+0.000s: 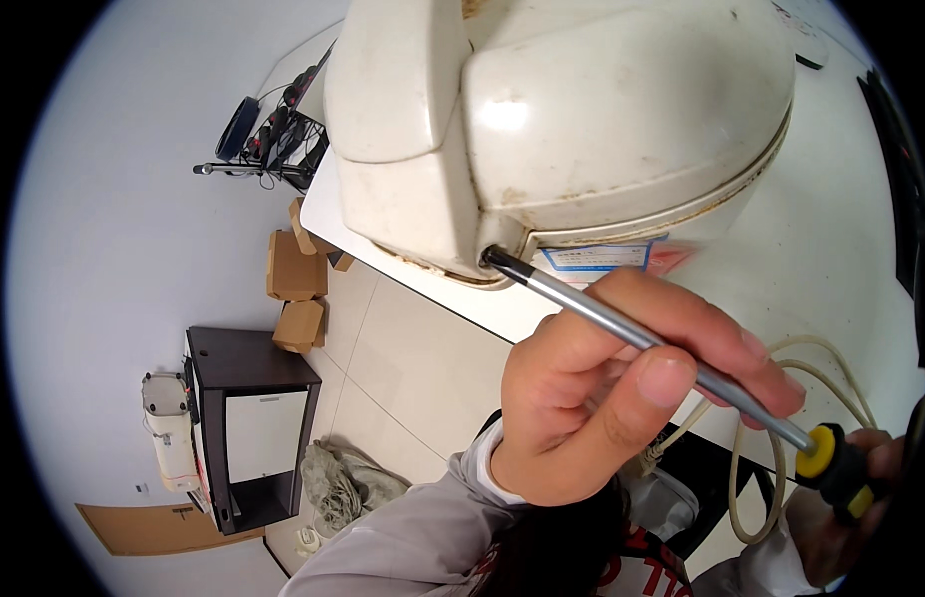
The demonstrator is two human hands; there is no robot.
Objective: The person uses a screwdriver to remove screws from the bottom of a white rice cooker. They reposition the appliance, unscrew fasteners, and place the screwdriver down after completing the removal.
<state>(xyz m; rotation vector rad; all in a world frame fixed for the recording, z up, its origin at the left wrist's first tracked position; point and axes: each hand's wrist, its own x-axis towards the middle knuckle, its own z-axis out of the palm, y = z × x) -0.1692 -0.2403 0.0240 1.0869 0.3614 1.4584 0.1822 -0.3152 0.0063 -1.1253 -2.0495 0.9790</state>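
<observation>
A worn cream-white rice cooker (pixel 582 109) stands on a white table (pixel 840 249), filling the upper middle of the view. A long screwdriver (pixel 592 308) with a steel shaft and a yellow and black handle has its tip in a hole at the cooker's lower rear edge. My left hand (pixel 602 398) pinches the shaft between thumb and fingers. My right hand (pixel 850 488), at the lower right rim, is closed on the handle and partly hidden. A cream power cord (pixel 771 478) loops below the table edge.
On the tiled floor to the left are several cardboard boxes (pixel 295 269), a dark cabinet (pixel 248 418) with a white appliance beside it, a crumpled grey cloth (pixel 343 483) and flat cardboard. A tangle of cables and a stand sits at the upper left.
</observation>
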